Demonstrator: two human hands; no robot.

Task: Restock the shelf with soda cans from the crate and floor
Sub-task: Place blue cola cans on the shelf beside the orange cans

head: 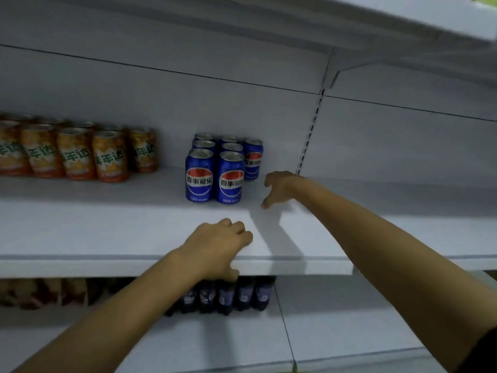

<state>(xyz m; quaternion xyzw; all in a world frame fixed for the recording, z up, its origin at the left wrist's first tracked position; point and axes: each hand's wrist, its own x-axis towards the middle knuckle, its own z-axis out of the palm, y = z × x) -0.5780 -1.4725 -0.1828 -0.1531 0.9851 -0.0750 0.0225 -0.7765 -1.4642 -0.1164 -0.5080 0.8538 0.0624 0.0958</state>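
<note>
— Soda cans [230, 176], the blue ones: which way from the hands?
— Left hand [217, 246], clenched on the shelf [107, 232] lip and holding nothing, has them at twelve o'clock. Right hand [279, 189], slack and empty, is nearer: they stand just beside it at nine o'clock.
— Their look?
— Upright, long axis vertical, packed in rows, silver tops. Orange cans [75, 154] stand well apart, farther toward nine.

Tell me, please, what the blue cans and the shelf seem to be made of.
Blue cans: likely aluminium, glossy printed sides, bare silvery tops with pull tabs. Shelf: probably painted sheet metal, matte white; its thin folded front edge and the slotted upright suggest so, though laminate is possible.
</note>
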